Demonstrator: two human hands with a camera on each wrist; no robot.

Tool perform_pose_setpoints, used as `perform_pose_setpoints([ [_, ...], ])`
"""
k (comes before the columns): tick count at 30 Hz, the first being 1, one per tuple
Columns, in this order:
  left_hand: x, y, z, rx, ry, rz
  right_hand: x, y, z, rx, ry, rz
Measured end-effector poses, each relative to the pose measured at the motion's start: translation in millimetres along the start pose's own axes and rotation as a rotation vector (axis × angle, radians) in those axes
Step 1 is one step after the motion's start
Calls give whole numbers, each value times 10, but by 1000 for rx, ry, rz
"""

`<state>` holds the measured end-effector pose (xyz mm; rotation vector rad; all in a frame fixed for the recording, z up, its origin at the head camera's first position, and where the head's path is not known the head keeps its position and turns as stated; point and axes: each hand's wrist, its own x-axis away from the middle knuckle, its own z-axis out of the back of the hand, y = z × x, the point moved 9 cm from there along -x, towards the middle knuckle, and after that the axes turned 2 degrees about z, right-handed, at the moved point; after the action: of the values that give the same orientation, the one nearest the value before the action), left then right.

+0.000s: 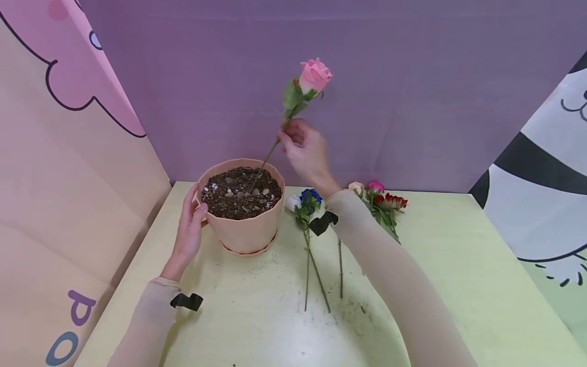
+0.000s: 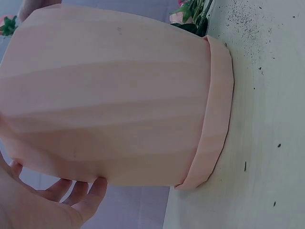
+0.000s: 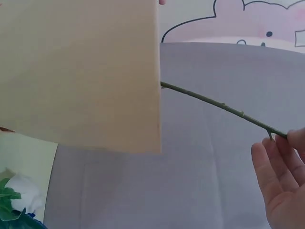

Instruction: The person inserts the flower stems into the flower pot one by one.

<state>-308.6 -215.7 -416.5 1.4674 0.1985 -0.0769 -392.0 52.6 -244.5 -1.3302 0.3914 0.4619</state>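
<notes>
A pink rose (image 1: 315,76) leans over the flower pot, its green stem (image 3: 209,100) pinched by my right hand (image 1: 304,148) just below the leaves. The stem's lower end meets the dark soil (image 1: 229,196), which has pebbles scattered on top; how deep it goes is hidden. My left hand (image 1: 189,224) holds the left side of the peach-coloured pot (image 1: 247,232), thumb at the rim and fingers against the outer wall. In the left wrist view those fingers (image 2: 90,198) touch the pot's side. The pot stands upright on its saucer (image 2: 217,114).
Right of the pot lie a white and a blue flower (image 1: 311,198) with long stems. Beyond my right forearm are cream, magenta and dark red flowers (image 1: 390,202). Soil crumbs (image 1: 353,311) dot the pale table (image 1: 257,316). A purple backdrop (image 1: 412,102) rises behind.
</notes>
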Motion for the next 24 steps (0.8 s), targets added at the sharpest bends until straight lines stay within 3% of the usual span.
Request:
perform_pose_setpoints([
  [6, 18, -2, 19, -13, 8, 8, -22, -126, -195, 124, -77, 65],
  [11, 4, 20, 30, -13, 10, -7, -31, -49, -388, 222, -133, 66],
  [17, 20, -11, 20, -21, -1, 1, 78, 169, -507, 204, -102, 56],
  [24, 14, -5, 28, -28, 8, -6, 223, 214, -655, 186, -124, 177],
])
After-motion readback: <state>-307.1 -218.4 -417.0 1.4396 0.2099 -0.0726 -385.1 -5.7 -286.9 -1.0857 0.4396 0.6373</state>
